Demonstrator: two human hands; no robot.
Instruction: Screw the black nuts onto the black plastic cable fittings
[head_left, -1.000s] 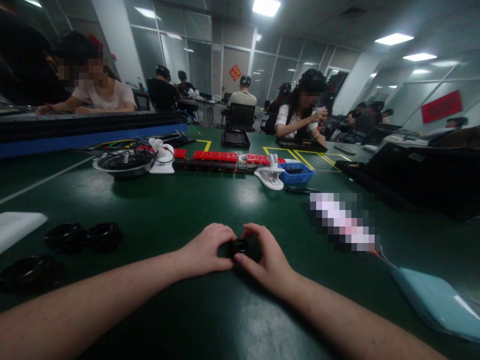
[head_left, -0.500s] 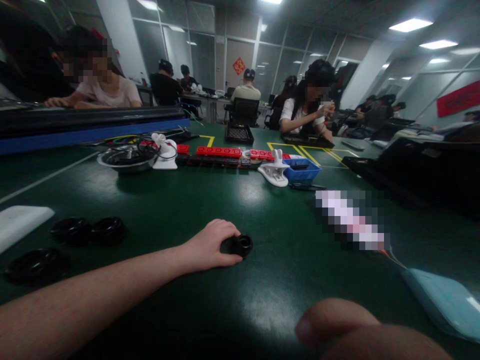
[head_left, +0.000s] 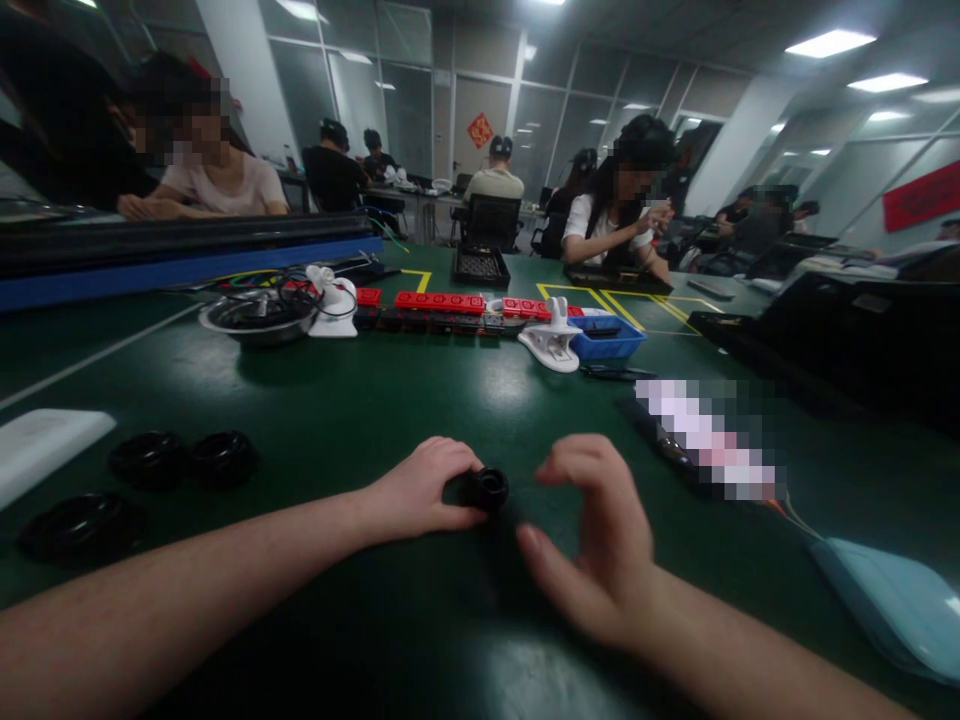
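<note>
My left hand (head_left: 431,485) grips a small black round part with a ring-shaped opening (head_left: 492,488) on the green tabletop (head_left: 315,400). Its thumb and fingers close around the part's left side, and the ring end faces right. Just to the right, my right hand (head_left: 600,540) is held with thumb and fingers apart and nothing between them. It is nearest to the black part but does not touch it. Several black ring-shaped pieces (head_left: 223,458) lie on the left of the table, beyond my left forearm.
A white object (head_left: 49,445) lies at the left edge. Across the back stand a metal bowl of cables (head_left: 259,320), red blocks (head_left: 439,302), a white clip (head_left: 553,345) and a blue bin (head_left: 607,338). A light-blue pouch (head_left: 892,600) lies right. People sit beyond.
My right hand has come up from the bottom right edge to beside the black part, its fingers now apart. My left hand keeps its hold in nearly the same place.
</note>
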